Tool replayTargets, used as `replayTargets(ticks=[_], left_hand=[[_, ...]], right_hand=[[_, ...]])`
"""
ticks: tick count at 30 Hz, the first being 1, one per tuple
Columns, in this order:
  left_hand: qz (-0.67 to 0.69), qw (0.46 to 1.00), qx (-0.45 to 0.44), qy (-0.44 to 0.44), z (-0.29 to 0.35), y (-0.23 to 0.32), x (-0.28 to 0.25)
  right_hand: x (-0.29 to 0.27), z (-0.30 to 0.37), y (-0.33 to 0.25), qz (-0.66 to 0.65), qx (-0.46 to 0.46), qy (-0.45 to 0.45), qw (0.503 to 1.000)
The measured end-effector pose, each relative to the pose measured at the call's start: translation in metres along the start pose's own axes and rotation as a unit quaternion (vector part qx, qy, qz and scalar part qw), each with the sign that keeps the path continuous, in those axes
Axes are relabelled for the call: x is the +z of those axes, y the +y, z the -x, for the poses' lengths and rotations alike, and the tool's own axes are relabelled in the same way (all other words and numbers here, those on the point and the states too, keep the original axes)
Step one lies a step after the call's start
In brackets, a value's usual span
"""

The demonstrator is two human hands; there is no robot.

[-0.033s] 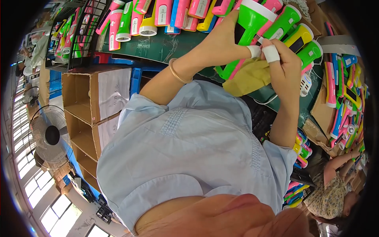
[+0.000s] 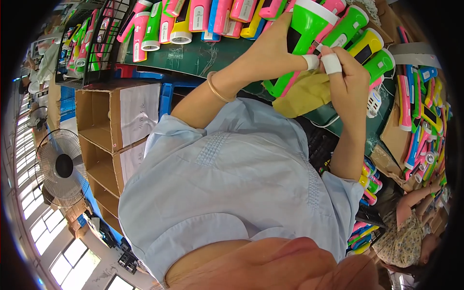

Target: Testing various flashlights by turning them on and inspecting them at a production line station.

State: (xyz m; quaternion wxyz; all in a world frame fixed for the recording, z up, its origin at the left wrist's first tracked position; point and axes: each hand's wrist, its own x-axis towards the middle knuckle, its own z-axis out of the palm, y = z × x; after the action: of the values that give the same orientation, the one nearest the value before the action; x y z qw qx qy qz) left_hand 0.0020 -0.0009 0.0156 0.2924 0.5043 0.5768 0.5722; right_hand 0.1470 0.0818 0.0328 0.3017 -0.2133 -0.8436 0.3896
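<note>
My left hand [image 2: 275, 50] is closed around a large green and pink flashlight [image 2: 305, 36] with a wide white head and a dark panel. White tape wraps my left thumb. My right hand [image 2: 350, 79], with a taped finger too, pinches a small plug with a metal tip [image 2: 317, 46] at the flashlight's side. Whether the tip is inside a socket I cannot tell. Beneath both hands lies a yellowish cloth [image 2: 304, 96]. Several more flashlights, one of them green [image 2: 347, 25], stand close beyond my right fingers.
A row of coloured flashlights [image 2: 199, 15] lines the far side of the green table [image 2: 186, 62]. At the left are a black basket [image 2: 87, 43] and cardboard compartments [image 2: 99, 116]. A white multi-port charger [image 2: 373, 102] sits by my right wrist. A co-worker's arm [image 2: 415, 200] shows at the right.
</note>
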Motion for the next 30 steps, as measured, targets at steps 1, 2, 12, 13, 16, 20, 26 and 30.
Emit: replayTargets(ticks=[1,2,12,13,16,20,26,30], left_hand=[[-0.027,1.000,-0.009,-0.005,0.000,-0.002,0.000],[-0.055,0.998,-0.018,-0.009,-0.001,-0.003,0.000],[-0.140,0.988,-0.032,0.057,-0.007,-0.015,0.018],[-0.147,0.988,-0.033,0.032,-0.007,-0.025,0.016],[0.090,0.986,0.040,0.135,-0.025,-0.039,-0.002],[0.357,0.926,-0.108,0.065,-0.024,0.001,0.004],[0.145,0.986,0.001,0.084,-0.026,0.001,0.014],[0.372,0.909,-0.159,0.100,-0.038,-0.002,0.021]], right_hand=[[-0.002,0.000,-0.001,0.000,0.001,0.000,1.000],[-0.005,0.000,-0.002,-0.009,0.021,-0.025,0.999],[0.013,0.001,0.010,0.180,-0.015,0.058,0.982],[0.010,0.002,0.012,0.162,0.000,0.012,0.987],[-0.005,0.012,0.014,0.000,-0.092,0.132,0.987],[-0.019,0.010,0.024,-0.163,0.096,-0.014,0.982],[0.009,0.000,0.034,-0.217,0.130,-0.119,0.960],[0.016,0.000,0.046,-0.370,0.142,-0.126,0.909]])
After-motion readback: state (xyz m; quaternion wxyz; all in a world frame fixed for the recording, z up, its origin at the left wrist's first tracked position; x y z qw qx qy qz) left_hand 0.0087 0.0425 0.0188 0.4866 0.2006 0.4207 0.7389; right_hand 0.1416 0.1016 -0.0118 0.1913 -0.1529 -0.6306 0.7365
